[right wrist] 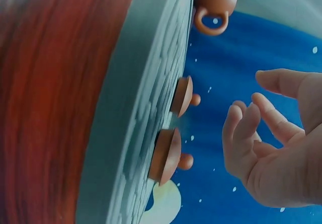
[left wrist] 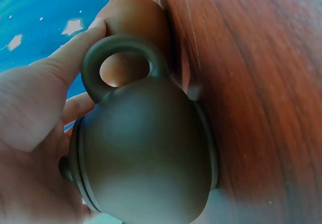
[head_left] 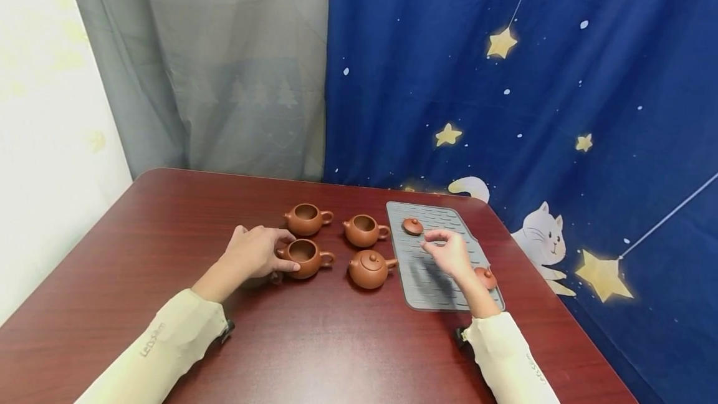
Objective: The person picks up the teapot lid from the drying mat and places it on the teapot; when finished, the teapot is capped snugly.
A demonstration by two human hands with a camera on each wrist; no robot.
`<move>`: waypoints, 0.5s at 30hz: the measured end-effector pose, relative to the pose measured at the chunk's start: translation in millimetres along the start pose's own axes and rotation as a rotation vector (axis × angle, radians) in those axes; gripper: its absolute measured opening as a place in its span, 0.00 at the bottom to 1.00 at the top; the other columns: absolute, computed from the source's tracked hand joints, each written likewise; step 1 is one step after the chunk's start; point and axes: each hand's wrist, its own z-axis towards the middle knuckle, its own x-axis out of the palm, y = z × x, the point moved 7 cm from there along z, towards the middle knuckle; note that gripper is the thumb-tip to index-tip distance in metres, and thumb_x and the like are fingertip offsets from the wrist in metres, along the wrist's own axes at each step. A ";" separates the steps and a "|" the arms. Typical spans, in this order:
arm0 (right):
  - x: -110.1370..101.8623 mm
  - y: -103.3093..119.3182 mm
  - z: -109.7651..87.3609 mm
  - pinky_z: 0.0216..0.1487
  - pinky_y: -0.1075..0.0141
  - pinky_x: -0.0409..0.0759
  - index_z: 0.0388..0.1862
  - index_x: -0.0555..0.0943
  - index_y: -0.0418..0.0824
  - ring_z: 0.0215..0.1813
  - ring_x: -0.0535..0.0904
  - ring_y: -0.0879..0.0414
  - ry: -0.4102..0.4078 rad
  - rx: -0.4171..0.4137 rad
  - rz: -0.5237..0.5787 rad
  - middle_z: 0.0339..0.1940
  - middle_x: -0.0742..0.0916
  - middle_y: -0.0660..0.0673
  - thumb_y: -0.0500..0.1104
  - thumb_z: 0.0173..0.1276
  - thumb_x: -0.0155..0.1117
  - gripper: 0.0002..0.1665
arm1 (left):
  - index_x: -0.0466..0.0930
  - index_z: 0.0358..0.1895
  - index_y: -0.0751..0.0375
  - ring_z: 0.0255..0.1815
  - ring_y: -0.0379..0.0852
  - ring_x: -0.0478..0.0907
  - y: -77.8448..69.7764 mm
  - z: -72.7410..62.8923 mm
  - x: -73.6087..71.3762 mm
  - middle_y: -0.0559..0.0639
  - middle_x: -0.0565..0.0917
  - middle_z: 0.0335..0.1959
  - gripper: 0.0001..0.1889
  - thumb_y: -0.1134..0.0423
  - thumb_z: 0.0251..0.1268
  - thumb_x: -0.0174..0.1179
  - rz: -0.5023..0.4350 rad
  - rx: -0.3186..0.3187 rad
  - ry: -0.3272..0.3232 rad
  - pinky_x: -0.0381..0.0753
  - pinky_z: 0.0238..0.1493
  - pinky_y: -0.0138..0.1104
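My left hand (head_left: 253,253) grips a small lidless brown clay teapot (head_left: 305,267) from its spout side, thumb on the near side. Under that palm stands a darker lidded teapot (left wrist: 146,143), mostly hidden in the head view. Two more lidless teapots, one behind (head_left: 303,224) and one to the right (head_left: 362,235), stand close by, along with a lidded teapot (head_left: 368,272). My right hand (head_left: 450,255) hovers above a grey mat (head_left: 417,295), fingers loosely bent and holding nothing. A domed lid (head_left: 412,226) lies on the mat just beyond its fingertips.
Another lid (head_left: 485,277) lies at the mat's right edge, partly behind the right forearm. The reddish-brown wooden table (head_left: 314,354) ends at a grey curtain (head_left: 241,67) and a blue star-patterned curtain (head_left: 415,67).
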 end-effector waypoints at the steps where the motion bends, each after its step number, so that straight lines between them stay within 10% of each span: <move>1: -2.3 -2.9 1.1 0.41 0.64 0.80 0.43 0.86 0.31 0.45 0.85 0.44 -0.007 0.011 -0.009 0.45 0.87 0.34 0.35 0.62 0.70 0.12 | 0.83 0.54 0.45 0.46 0.48 0.81 0.1 0.2 0.3 0.42 0.85 0.51 0.32 0.33 0.47 0.71 -0.002 0.000 0.001 0.61 0.42 0.48; 15: -21.2 -39.0 11.8 0.57 0.47 0.73 0.56 0.80 0.31 0.61 0.76 0.37 0.027 0.191 -0.146 0.55 0.83 0.29 0.42 0.62 0.67 0.25 | 0.83 0.55 0.46 0.49 0.50 0.81 -0.1 0.3 -0.1 0.42 0.85 0.52 0.31 0.35 0.47 0.72 -0.027 -0.012 0.007 0.60 0.43 0.47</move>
